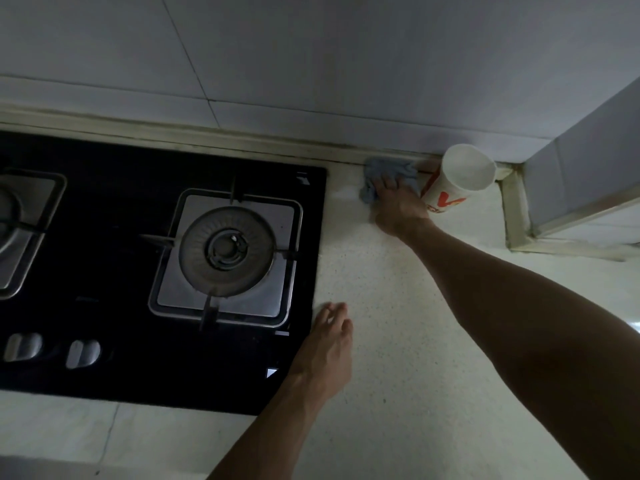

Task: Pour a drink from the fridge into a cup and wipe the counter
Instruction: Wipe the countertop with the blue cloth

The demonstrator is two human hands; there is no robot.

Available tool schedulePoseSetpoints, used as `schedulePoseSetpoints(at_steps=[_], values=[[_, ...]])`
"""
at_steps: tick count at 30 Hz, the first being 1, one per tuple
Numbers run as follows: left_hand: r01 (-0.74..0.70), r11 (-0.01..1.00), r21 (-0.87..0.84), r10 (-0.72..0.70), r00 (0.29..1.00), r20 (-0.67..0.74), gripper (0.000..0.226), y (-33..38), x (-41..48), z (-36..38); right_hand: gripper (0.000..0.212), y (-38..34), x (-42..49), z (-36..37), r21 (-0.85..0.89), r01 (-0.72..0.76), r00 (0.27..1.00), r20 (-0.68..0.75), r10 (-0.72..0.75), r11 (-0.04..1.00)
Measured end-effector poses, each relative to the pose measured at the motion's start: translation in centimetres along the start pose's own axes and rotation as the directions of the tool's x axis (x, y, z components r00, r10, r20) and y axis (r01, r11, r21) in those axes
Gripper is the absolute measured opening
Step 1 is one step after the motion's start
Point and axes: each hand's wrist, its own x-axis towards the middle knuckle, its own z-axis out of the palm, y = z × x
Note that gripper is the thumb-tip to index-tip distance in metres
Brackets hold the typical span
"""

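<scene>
Speckled counter (398, 323), right hand (398, 202) pressing cloth (384, 168)

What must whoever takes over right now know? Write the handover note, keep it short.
Right hand: fingers spread over the blue cloth, pressing it on the counter by the back wall, just left of the paper cup.
Left hand: open, holds nothing, at the right edge of the hob.
The cup stands in the back right corner; its contents cannot be told. No drink container in view.
Done: wiping is under way at the back.
Left: wipe the remaining counter; check the cup is filled.
</scene>
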Motion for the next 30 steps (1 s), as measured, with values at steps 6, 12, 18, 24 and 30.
schedulePoseSetpoints(at_steps=[6,12,18,24,30], values=[[0.010,1.000,0.015,-0.009,0.999,-0.044,0.052,0.0,0.0,0.4,0.083,-1.6,-1.8,0.9,0.059,-0.083,0.996,0.041,0.081,0.995],[-0.018,1.000,-0.011,0.018,0.998,-0.057,0.053,0.1,-0.4,0.2,0.091,-2.8,-9.3,2.5,0.089,0.045,0.998,0.037,-0.049,0.995],[-0.047,0.987,-0.154,0.016,0.980,-0.197,0.041,0.5,-3.8,2.0,0.075,-3.2,-21.3,4.9,0.135,0.082,0.996,0.023,-0.086,0.988],[-0.146,0.980,-0.139,0.121,0.977,-0.176,0.038,1.6,-11.6,6.8,0.080,-0.1,-34.2,9.4,0.109,0.130,0.991,-0.055,-0.125,0.985],[-0.032,0.999,0.004,0.032,0.984,-0.175,0.039,0.0,-18.8,10.3,0.067,-3.6,-42.8,12.1,0.161,-0.250,0.961,-0.075,0.265,0.955]])
